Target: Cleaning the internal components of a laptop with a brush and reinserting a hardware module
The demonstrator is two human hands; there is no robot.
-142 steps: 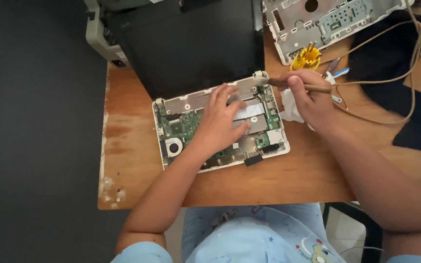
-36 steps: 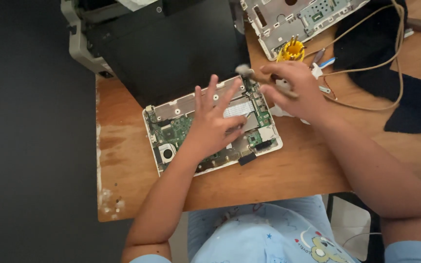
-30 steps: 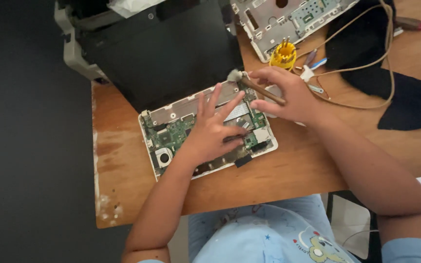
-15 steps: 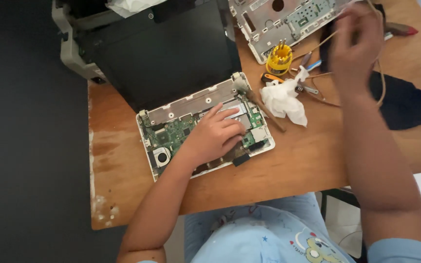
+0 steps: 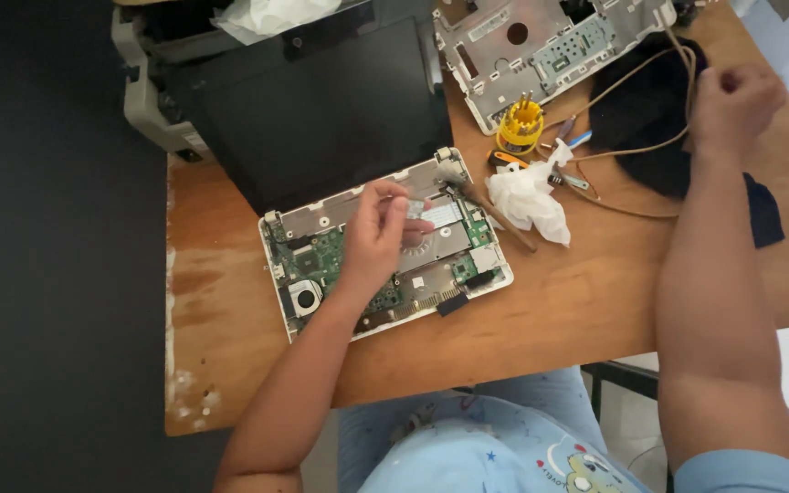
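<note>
Two hands work over a wooden worktop [image 5: 550,319]. At far left a grey machine [image 5: 143,100] sits partly cut off by the frame's top edge. Right of it, the opened laptop [image 5: 385,246] lies with its dark screen [image 5: 321,110] tilted back and circuit board bared. The left hand [image 5: 378,239] rests on that board, fingers curled loosely, covering its middle; whether it pinches anything cannot be told. A brush [image 5: 486,201] lies just right of the laptop, touching a crumpled white tissue [image 5: 527,196]. Beyond stand a yellow screwdriver set [image 5: 520,126] and a grey casing [image 5: 550,46], its far edge cropped. At far right the right hand [image 5: 732,105] is clenched over a black cloth [image 5: 641,119], beside a tan cable [image 5: 632,151].
</note>
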